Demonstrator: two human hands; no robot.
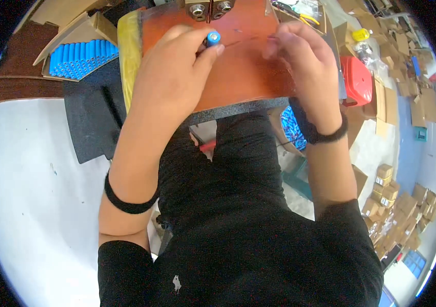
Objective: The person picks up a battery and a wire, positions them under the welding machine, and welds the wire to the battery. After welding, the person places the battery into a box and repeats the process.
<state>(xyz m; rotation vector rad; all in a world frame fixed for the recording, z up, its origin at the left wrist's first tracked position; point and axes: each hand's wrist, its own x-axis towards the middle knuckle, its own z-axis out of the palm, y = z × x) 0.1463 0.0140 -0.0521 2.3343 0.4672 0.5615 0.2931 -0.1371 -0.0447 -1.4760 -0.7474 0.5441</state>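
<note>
Left hand [174, 69], far left, in pinch grip; right hand [312, 64], far right, curled, blurred; forearms [143, 151] extended forward.

From here I count two hands [173, 71], two black bands [131, 203], one desk [248, 71], two bolt heads [197, 10] and one pinched blue cylinder [214, 38]; the packed cylinders [82, 57] in one carton [77, 31] defeat counting.

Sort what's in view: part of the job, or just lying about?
Likely in the job:
blue cylinder in left fingers
right fingers, blurred, hold unclear
orange mat
metal fixture
boxed cylinders

Apparently lying about:
yellow-handled tool
red plastic item
cardboard boxes
</note>
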